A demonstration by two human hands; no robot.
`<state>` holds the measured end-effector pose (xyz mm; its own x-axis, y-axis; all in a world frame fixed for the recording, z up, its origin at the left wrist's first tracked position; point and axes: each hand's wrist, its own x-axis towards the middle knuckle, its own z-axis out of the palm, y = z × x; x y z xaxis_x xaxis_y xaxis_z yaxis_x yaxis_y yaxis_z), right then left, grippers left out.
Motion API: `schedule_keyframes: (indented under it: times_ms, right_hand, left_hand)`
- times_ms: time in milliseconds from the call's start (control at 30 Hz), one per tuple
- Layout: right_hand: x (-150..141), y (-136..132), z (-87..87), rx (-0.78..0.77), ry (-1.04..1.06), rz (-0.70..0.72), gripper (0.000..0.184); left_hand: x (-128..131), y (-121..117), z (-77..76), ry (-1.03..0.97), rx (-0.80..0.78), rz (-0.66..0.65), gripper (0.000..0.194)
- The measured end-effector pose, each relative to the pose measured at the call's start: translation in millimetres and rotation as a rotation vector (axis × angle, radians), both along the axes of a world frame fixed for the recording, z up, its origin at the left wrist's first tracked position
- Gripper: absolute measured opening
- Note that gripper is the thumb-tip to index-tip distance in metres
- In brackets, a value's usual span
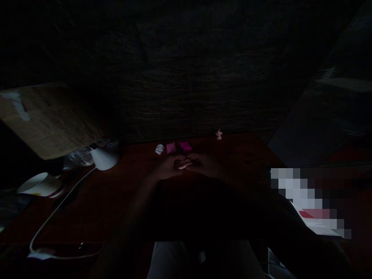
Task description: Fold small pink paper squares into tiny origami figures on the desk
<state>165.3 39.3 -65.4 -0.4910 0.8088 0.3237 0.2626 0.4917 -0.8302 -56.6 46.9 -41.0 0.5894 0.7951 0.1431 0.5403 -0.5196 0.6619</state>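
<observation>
In dim light, my left hand [168, 167] and my right hand [202, 164] meet over the table. Between their fingers is a small pale pink piece [185, 164], thin and bent; whether it is paper or clay I cannot tell. Both hands have their fingers closed around its edges. Just beyond them lie a pale pink square [171, 148], a bright magenta square [186, 146] and a crumpled white-grey lump [159, 148]. Farther right, near the wall, stands a small pale pink shaped piece [219, 134]. Deep shadow hides parts of the fingers.
Left on the reddish-brown table [87, 209] are a white cone-shaped object [105, 159] with a white cable [58, 215], and a white tub [42, 185] on its side. A cardboard box [58, 116] stands behind. White printed sheets [316, 224], partly blurred out, lie at right.
</observation>
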Motion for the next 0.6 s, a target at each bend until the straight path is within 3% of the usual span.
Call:
schedule_keyframes:
  times_ms: [133,233,433,533,600]
  right_hand:
    - [5.6,2.2,1.0,0.037,-0.025,-0.082,0.014]
    - [8.5,0.0,8.6,0.047,-0.019,-0.161,0.016]
    - [7.6,-3.5,16.4,-0.193,0.140,-0.129,0.030]
    - [8.1,-4.5,18.1,-0.243,0.211,-0.122,0.040]
    - [9.4,-5.0,20.1,-0.244,0.202,-0.105,0.036]
  left_hand:
    - [2.2,-1.1,1.0,-0.063,0.013,0.004,0.029]
    - [5.9,-2.2,4.6,-0.153,0.018,0.027,0.033]
    - [13.3,-1.5,9.2,-0.383,0.025,0.133,0.037]
    - [14.3,-0.8,7.0,-0.462,-0.083,0.155,0.051]
    - [14.4,-0.4,5.4,-0.505,-0.175,0.148,0.064]
